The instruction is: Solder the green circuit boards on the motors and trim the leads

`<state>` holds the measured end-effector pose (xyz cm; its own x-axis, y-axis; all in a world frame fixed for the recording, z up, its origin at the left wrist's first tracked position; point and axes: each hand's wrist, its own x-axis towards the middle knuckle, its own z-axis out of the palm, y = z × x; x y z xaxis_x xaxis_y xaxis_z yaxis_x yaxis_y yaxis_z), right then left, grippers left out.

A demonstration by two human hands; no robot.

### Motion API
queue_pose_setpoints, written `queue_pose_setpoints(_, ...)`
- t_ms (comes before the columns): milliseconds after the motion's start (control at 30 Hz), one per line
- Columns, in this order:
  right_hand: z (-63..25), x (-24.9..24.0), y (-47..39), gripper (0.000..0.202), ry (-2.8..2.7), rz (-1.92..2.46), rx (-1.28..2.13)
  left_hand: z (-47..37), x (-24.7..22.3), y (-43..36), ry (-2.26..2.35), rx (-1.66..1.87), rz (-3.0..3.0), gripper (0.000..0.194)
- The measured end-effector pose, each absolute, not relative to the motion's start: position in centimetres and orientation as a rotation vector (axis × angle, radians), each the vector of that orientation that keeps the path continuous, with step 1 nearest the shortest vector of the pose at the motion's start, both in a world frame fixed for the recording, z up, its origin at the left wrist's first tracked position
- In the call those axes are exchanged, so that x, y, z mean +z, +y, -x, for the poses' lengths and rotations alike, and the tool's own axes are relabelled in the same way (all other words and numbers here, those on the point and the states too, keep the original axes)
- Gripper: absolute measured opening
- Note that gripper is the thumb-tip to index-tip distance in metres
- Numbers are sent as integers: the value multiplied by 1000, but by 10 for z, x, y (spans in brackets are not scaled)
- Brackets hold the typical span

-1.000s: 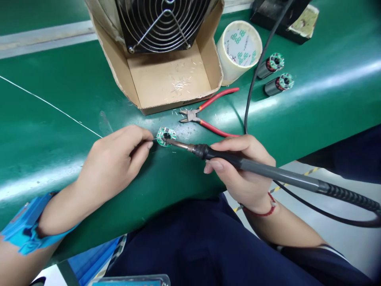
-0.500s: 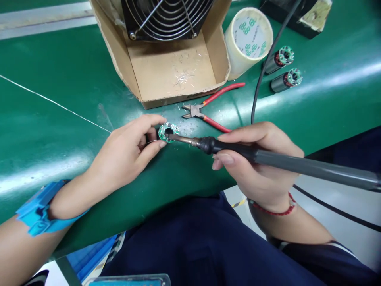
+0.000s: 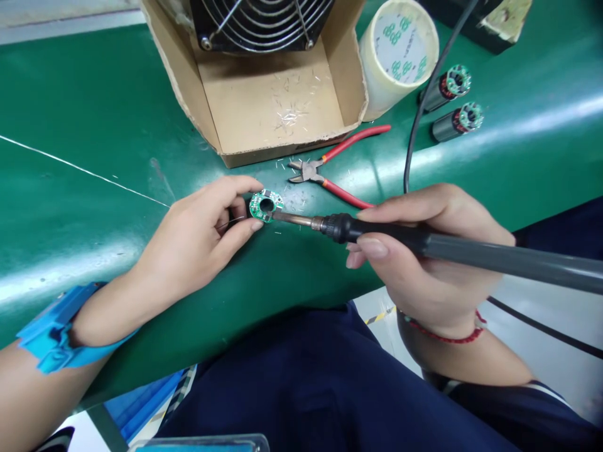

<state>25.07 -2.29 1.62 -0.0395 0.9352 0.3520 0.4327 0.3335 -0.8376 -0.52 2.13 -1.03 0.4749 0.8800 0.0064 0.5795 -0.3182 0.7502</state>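
A small round green circuit board (image 3: 266, 194) with a dark centre hole is gripped at its left edge by my left hand (image 3: 198, 232), between thumb and index finger. Thin solder wire (image 3: 85, 170) runs in from the left to this hand, and a short end shows near the fingers. My right hand (image 3: 428, 257) is closed round the black handle of a soldering iron (image 3: 400, 236). The iron's tip lies at the lower right edge of the board. What is under the board is mostly hidden.
Red-handled cutters (image 3: 309, 171) lie open behind the board, among wire clippings. Behind them a cardboard box (image 3: 264, 119) holds a fan (image 3: 264, 22). A white tape roll (image 3: 377, 94) and two board-topped motors (image 3: 445, 127) (image 3: 438, 94) stand right, near a black cable (image 3: 411, 147).
The soldering iron and my right hand have moved a little to the right, and the tip has gone from the centre hole to the board's lower right edge. My left hand keeps its grip.
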Motion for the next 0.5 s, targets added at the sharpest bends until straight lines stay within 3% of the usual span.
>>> queue_pose_setpoints(333, -253, 22, -18, 14, -1595, 1262, 649, 7, -11, 21, 1186, 589, -2023, 37)
queue_pose_setpoints(500, -268, 9, 5, 18, -1620, 1292, 155, 8, -15, 19, 1177, 608, -1993, 48)
